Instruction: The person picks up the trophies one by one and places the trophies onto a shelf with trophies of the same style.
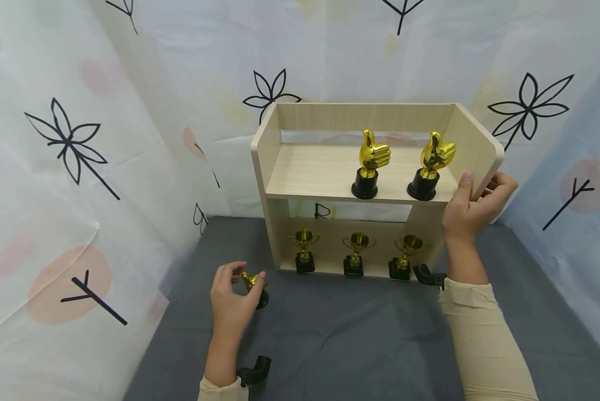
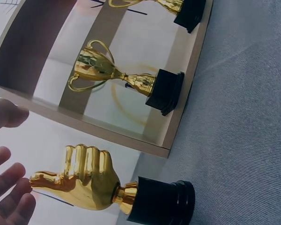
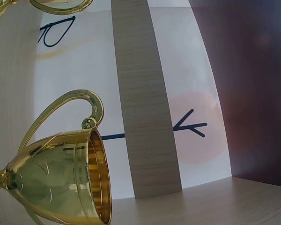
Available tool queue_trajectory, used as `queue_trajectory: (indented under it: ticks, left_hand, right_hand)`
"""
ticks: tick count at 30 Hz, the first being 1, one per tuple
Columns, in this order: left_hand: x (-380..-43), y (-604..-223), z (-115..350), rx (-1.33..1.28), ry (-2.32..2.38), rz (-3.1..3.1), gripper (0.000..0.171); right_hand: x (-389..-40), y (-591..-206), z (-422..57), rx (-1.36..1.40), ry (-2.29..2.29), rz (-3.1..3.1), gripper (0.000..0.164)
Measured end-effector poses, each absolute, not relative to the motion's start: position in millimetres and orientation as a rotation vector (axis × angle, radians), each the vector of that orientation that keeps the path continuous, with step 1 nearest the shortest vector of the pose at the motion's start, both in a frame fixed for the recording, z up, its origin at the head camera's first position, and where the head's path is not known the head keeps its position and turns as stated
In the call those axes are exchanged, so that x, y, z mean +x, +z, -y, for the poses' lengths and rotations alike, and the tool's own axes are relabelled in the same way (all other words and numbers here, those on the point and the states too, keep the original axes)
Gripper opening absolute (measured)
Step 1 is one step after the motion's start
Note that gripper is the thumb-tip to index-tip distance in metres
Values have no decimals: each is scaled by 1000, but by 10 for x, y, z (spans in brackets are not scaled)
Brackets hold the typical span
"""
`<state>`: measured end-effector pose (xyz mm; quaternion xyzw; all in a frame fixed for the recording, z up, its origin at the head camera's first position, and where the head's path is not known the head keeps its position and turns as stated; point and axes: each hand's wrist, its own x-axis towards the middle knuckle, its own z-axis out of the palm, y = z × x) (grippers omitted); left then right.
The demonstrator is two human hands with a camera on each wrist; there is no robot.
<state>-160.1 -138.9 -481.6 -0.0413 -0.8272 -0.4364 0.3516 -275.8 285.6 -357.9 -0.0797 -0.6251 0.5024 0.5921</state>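
Observation:
A gold thumbs-up trophy (image 1: pixel 252 281) on a round black base stands on the grey cloth, left of the wooden shelf (image 1: pixel 360 197). Around its top is my left hand (image 1: pixel 235 292), thumb and fingers spread apart. In the left wrist view the fingertips (image 2: pixel 23 185) are right at the tip of the trophy's golden thumb. My right hand (image 1: pixel 472 209) grips the front edge of the shelf's right side panel, thumb inside and fingers outside. Two more thumbs-up trophies, one left (image 1: pixel 370 164) and one right (image 1: pixel 432 166), stand upright on the upper board.
Three gold cups, the left (image 1: pixel 305 250), the middle (image 1: pixel 358 254) and the right (image 1: pixel 405 256), line the lower board on square black bases. Grey cloth (image 1: pixel 350 334) covers the table before the shelf. Patterned white fabric (image 1: pixel 190 67) hangs behind and at the sides.

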Motion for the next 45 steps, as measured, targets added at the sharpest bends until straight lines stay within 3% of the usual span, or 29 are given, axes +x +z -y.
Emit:
queue_trajectory:
  ticks: [45]
  left_hand:
    - [-1631, -5045, 1386, 9, -1118, 2308, 43]
  right_hand:
    - [-2710, -3527, -2791, -213, 1177, 1442, 22]
